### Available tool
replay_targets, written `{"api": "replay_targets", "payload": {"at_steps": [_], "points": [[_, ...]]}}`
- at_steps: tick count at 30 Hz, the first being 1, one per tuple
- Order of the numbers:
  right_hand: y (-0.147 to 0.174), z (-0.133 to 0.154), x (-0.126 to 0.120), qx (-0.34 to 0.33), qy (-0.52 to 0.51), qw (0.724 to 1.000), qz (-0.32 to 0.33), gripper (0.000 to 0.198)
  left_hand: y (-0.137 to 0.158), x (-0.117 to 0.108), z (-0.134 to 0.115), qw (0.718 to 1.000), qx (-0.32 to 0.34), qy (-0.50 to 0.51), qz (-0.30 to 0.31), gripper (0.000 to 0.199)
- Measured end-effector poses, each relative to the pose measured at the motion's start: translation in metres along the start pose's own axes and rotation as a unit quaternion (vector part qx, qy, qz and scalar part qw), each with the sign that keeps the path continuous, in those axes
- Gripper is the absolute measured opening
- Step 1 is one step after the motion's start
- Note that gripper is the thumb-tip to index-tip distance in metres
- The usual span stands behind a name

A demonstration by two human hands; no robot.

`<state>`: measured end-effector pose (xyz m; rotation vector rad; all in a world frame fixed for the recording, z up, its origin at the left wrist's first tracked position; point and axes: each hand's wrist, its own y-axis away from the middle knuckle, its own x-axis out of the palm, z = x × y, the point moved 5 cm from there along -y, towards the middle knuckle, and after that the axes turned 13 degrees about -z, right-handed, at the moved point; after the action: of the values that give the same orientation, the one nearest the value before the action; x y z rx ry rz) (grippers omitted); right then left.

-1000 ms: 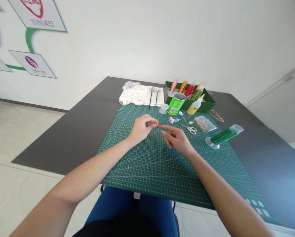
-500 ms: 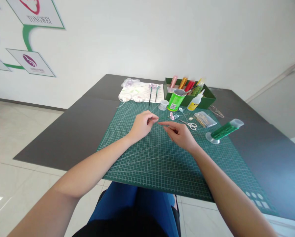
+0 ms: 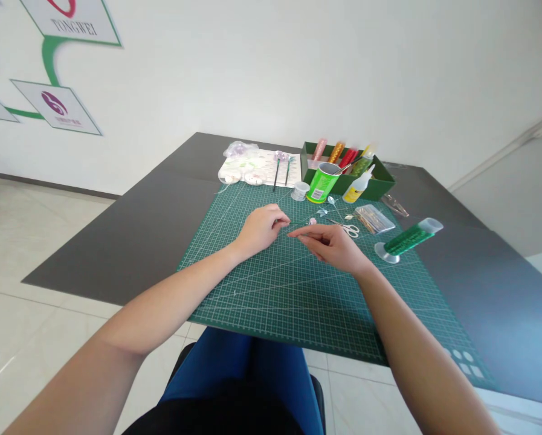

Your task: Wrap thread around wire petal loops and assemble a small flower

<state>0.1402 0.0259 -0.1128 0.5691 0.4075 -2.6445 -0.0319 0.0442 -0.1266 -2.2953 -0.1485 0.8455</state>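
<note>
My left hand [image 3: 262, 228] is closed in a pinch above the cutting mat [image 3: 271, 302]; what its fingertips hold is too small to make out. Facing it, my right hand [image 3: 332, 246] has thumb and index finger pressed together, tips almost meeting the left ones. Just behind the right index finger shows a small pink flower [image 3: 313, 221], its lower part hidden. White-handled scissors [image 3: 351, 230] lie beyond the right hand. Close by are a pale blue flower piece [image 3: 322, 212] and a pale leaf-shaped piece on a thin wire [image 3: 332, 200].
At the back stand a green can [image 3: 324, 183], a glue bottle [image 3: 358, 186] and a green box [image 3: 382, 179] with coloured rolls. A clear case [image 3: 374, 219] and a green roll [image 3: 409, 238] are at right. Two stemmed pieces [image 3: 277, 172] lie on a white sheet [image 3: 266, 160].
The pink flower has shifted slightly toward me, now partly behind my right hand. The green stem that ran from it to my left fingertips no longer shows. The view has tilted slightly.
</note>
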Motion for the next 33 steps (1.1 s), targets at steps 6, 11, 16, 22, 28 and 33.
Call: {"api": "replay_targets", "payload": {"at_steps": [6,11,16,22,28,33], "points": [[0.001,0.008,-0.019,-0.002,-0.049,0.999,-0.008,0.035,0.002,0.004,-0.005,0.999,0.0,0.002,0.05,0.015],[0.002,0.006,-0.035,0.0,-0.077,0.996,-0.051,0.033,0.004,0.006,-0.012,0.997,0.005,0.014,0.079,0.012],[0.0,-0.005,-0.045,-0.003,-0.112,0.99,-0.089,0.037,0.01,0.012,-0.02,0.99,0.029,0.032,0.131,0.015],[-0.007,-0.019,-0.049,0.007,-0.133,0.982,-0.134,0.039,0.017,0.017,-0.033,0.982,0.058,0.057,0.171,0.016],[-0.014,-0.035,-0.042,0.026,-0.101,0.986,-0.134,0.042,0.019,0.016,-0.041,0.981,0.055,0.109,0.152,0.011],[-0.021,-0.063,-0.028,0.044,-0.047,0.993,-0.101,0.048,0.016,0.009,-0.042,0.986,0.049,0.121,0.1,0.011]]}}
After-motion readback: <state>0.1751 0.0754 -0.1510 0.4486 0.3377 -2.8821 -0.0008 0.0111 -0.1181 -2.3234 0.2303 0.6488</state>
